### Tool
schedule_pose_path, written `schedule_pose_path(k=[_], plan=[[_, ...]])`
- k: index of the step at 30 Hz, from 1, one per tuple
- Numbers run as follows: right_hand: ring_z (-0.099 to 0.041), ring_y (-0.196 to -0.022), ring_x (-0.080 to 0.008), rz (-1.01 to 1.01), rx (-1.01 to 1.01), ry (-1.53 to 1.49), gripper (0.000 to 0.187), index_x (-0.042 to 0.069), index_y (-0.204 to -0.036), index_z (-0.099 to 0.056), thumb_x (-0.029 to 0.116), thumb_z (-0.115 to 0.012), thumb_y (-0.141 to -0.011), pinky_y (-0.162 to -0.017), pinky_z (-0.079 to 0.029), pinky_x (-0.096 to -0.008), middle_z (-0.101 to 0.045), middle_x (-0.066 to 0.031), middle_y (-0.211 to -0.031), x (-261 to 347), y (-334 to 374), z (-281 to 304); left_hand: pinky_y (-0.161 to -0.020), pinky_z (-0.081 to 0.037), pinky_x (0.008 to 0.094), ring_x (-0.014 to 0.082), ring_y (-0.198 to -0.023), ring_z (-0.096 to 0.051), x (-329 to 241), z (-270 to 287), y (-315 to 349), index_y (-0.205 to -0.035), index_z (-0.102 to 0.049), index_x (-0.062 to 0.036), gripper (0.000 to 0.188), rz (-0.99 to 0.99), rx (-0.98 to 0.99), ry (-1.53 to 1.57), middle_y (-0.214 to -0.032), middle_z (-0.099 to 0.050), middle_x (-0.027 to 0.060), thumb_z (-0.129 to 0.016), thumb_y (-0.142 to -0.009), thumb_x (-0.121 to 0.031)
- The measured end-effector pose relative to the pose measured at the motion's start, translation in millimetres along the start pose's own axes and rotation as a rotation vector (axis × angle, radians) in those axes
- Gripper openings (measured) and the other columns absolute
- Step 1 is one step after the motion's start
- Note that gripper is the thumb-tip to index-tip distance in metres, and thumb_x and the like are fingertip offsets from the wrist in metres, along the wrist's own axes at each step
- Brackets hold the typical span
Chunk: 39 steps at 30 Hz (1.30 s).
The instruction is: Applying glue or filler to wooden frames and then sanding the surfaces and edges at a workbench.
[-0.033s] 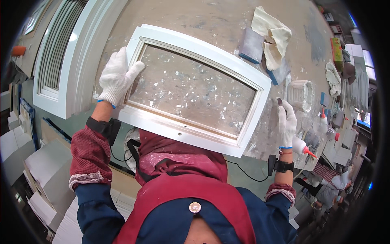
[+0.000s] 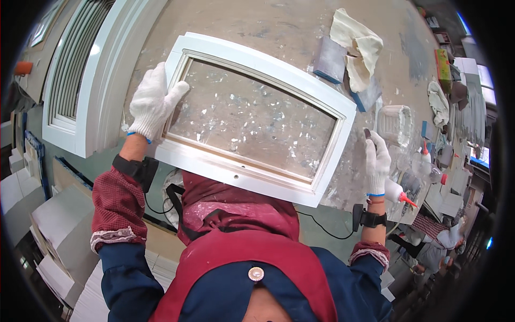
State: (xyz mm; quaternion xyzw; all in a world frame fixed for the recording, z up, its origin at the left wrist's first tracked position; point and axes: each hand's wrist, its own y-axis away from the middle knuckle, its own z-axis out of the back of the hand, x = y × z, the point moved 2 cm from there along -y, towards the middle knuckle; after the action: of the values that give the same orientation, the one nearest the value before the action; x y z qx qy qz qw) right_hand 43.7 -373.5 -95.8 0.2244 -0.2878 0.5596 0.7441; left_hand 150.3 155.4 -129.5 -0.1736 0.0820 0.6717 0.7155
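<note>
A white frame [image 2: 268, 187] with curved outer edges and a rectangular opening lies on the worktop in front of me. My left hand [image 2: 152, 104], in a white knit glove, grips its left end, thumb over the inner edge and fingers along the outside. Through the opening, the paint-flecked tabletop shows. Off the frame's right end, my right hand [image 2: 377, 161], also gloved, is closed with bent fingers. A small dark piece [image 2: 367, 133] sits at its fingertips; what it is I cannot make out.
Sanding blocks [image 2: 329, 60] and a cream cloth [image 2: 358, 67] lie beyond the frame. Right of them are a clear plastic container [image 2: 396, 124] and a white bottle with a red nozzle [image 2: 394, 191]. Stacked white frames [image 2: 102, 80] stand at left. Another person [image 2: 437, 244] is at far right.
</note>
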Motion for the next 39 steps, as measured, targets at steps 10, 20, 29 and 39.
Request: schedule_pose_path(k=[10,20,29,39], plan=[[-0.066,-0.084,-0.033,0.692,0.085,0.284,0.025,0.009,-0.109,-0.07,0.009,-0.072,-0.084,-0.074,-0.054,-0.0381,-0.067,-0.0146,-0.093,111,-38,-81,-0.082,-0.051,0.046,0.0365,-0.097,-0.063,5,-3,0,-0.127,-0.053,-0.0022,0.067,0.007,0.011,0.018,-0.104,-0.061,0.021,-0.07,-0.085,-0.052],[-0.067,-0.082,-0.0313,0.709,0.18,0.298,0.025,0.009,-0.109,-0.07,0.01,-0.073,-0.084,-0.072,-0.053,-0.0383,-0.066,-0.0134,-0.092,106,-60,-98,-0.077,-0.052,0.0442,0.0338,-0.093,-0.063,5,-5,2,-0.124,-0.053,-0.0021,0.065,0.007,-0.051,-0.045,-0.101,-0.06,0.0176,-0.069,-0.085,-0.052],[-0.065,-0.08,-0.031,0.776,0.208,0.239,0.021,0.01,-0.108,-0.066,0.014,-0.069,-0.087,-0.068,-0.052,-0.0384,-0.063,-0.012,-0.091,154,-70,-144,-0.078,-0.052,0.0441,0.0338,-0.092,-0.063,2,-3,0,-0.118,-0.054,-0.0026,0.061,0.027,-0.009,-0.019,-0.099,-0.06,0.0172,-0.068,-0.085,-0.052],[-0.064,-0.08,-0.0328,0.716,0.196,0.247,0.017,0.011,-0.106,-0.064,0.015,-0.066,-0.091,-0.068,-0.052,-0.0389,-0.06,-0.0136,-0.087,173,-61,-163,-0.079,-0.053,0.0444,0.0342,-0.096,-0.063,5,-4,3,-0.119,-0.054,-0.0028,0.061,0.037,-0.024,0.023,-0.102,-0.06,0.0174,-0.069,-0.084,-0.05]])
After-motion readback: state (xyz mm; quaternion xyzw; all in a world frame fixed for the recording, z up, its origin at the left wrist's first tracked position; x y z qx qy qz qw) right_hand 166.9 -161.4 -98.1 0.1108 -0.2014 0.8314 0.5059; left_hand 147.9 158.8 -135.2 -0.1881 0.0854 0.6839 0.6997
